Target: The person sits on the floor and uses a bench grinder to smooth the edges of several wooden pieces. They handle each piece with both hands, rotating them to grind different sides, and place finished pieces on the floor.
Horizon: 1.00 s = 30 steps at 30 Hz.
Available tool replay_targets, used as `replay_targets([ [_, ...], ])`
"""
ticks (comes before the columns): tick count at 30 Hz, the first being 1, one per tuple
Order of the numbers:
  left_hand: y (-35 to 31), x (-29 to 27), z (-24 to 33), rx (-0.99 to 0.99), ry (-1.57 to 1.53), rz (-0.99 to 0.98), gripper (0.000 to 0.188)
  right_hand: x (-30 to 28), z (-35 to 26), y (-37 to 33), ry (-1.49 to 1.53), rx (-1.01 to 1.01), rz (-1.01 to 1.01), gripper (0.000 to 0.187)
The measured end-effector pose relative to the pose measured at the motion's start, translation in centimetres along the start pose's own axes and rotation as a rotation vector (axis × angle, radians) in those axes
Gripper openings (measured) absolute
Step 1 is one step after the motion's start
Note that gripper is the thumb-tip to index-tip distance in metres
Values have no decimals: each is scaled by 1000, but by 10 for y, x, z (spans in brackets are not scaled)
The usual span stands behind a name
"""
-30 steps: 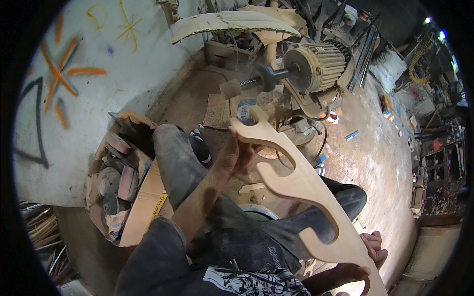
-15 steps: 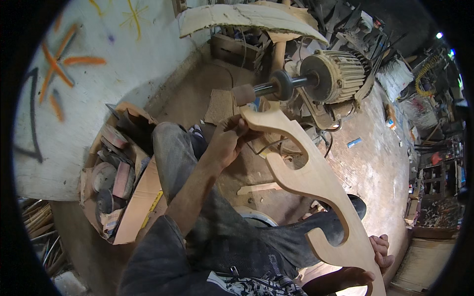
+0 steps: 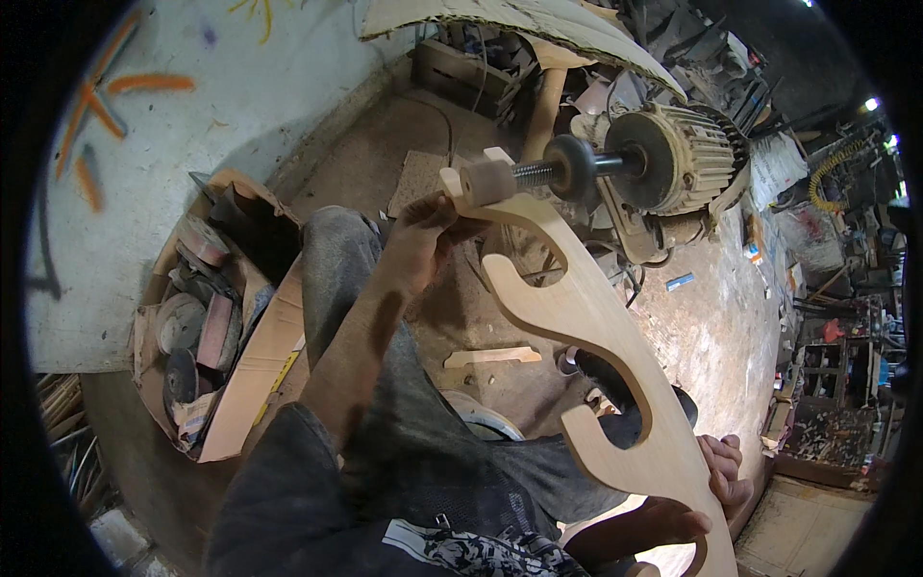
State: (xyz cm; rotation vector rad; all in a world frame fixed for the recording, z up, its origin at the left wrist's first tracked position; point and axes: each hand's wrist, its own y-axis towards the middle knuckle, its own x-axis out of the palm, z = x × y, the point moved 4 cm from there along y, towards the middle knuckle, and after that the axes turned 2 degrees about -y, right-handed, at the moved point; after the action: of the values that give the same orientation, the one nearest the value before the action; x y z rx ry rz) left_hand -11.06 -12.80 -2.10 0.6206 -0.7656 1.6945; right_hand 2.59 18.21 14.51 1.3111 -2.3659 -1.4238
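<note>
A long pale wooden board (image 3: 591,322) with rounded hooks and deep curved cut-outs along one edge lies slantwise in front of me. My left hand (image 3: 421,245) pinches it close to the far end. Around its near end my right hand (image 3: 723,473) is wrapped, fingers on the right edge and thumb across the left side. The far tip reaches behind a brown cylindrical sanding drum (image 3: 488,183), which overlaps it in the picture; whether they touch I cannot tell. A threaded shaft joins the drum to an electric motor (image 3: 678,159).
To the left stands a cardboard box (image 3: 245,370) of sanding discs and worn blocks. A wood offcut (image 3: 492,357) lies on the floor beyond my legs. Cardboard (image 3: 538,38) hangs above the motor. A small blue item (image 3: 680,282) lies on the floor at right, before cluttered shelves.
The board's far end has gone from just below the drum to behind it, with both hands still holding on. The whole view has also shifted a little.
</note>
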Motion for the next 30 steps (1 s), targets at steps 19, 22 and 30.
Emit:
replay_targets([
  [19,-23,11,-27,-129,-121,-139,39,20,23,-30,33,-74,-329,47],
  [22,-27,-1,-26,-185,-254,-95,43,61,14,-39,321,143,-133,42],
  [30,-43,24,-39,-193,-399,-226,38,53,1,-21,278,89,-100,40],
])
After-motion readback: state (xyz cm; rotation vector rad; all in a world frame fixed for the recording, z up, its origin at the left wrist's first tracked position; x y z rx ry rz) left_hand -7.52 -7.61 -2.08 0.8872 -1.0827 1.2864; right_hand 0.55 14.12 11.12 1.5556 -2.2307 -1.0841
